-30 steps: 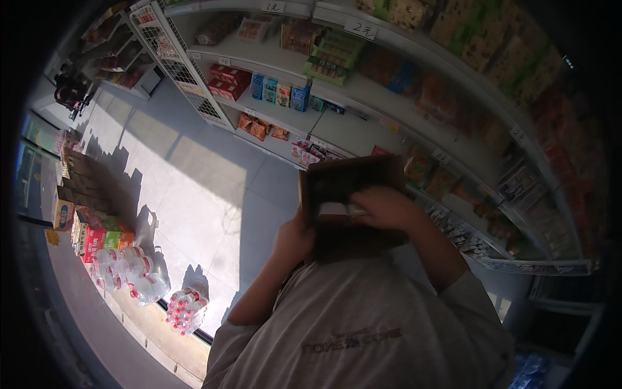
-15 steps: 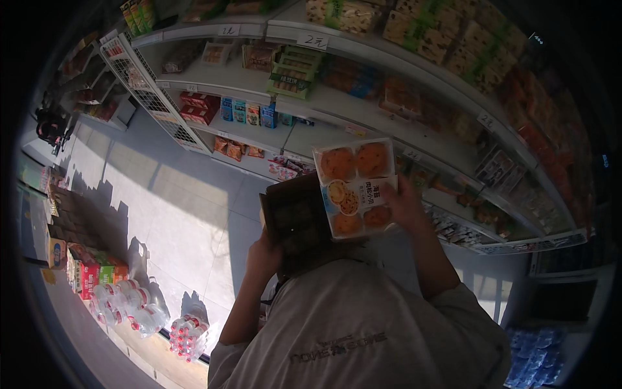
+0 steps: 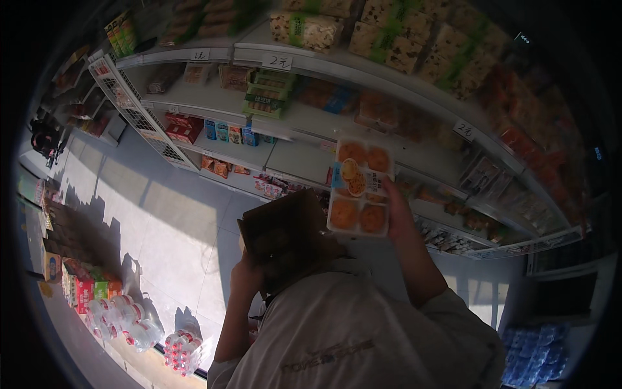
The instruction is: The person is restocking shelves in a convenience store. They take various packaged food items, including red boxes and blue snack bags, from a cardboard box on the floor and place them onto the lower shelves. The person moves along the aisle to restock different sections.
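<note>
My right hand (image 3: pixel 398 211) is closed on the right side of a clear plastic tray of round orange-brown pastries (image 3: pixel 345 214), with a picture label across its middle. The tray is held up before the shelves, nearly upright. My left hand (image 3: pixel 247 271) grips the left edge of an open brown cardboard box (image 3: pixel 285 227) held against my front. Most of my left fingers are hidden behind it. The box's inside lies in deep shadow; pale shapes show dimly in it. The tray is just right of the box.
Store shelves (image 3: pixel 304 139) with packaged snacks run across the front and right. A green pastry pack (image 3: pixel 269 93) sits on the middle shelf. Shrink-wrapped bottles (image 3: pixel 183 352) and cartons (image 3: pixel 87 285) stand on the floor at left. Blue bottle packs (image 3: pixel 534 350) are at lower right.
The tray has turned more upright and moved clear of the box's right edge. The box has tilted and shifted slightly left. The shelves have slid left in view.
</note>
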Demonstrator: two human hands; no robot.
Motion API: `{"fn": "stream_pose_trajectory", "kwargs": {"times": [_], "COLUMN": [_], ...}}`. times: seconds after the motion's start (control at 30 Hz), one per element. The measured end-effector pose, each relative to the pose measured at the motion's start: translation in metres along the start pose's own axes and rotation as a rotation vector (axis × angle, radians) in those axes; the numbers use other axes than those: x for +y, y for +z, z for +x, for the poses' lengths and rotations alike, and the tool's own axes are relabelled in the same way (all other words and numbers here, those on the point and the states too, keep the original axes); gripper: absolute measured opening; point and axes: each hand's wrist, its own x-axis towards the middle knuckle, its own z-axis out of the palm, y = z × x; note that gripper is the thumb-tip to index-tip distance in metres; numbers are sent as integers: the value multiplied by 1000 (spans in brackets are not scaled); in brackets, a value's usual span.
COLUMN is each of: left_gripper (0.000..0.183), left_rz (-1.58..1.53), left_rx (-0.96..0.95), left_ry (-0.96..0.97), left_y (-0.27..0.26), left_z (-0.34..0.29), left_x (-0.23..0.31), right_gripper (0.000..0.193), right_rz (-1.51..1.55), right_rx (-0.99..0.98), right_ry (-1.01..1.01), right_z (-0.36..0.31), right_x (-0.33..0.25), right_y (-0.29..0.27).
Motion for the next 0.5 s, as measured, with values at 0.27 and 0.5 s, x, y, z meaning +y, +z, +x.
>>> {"fn": "stream_pose_trajectory", "kwargs": {"times": [0.27, 0.5], "left_gripper": [65, 70], "left_rz": [41, 15], "left_rx": [45, 84], "left_ry": [-30, -83], "left_y": [28, 47], "left_z": [9, 7], "left_x": [22, 51], "right_gripper": [61, 63], "right_rz": [-31, -284], "right_rx": [353, 260], "right_ry": [-195, -134], "right_z": [23, 66], "right_x": [-114, -131], "right_y": [-54, -132]}}
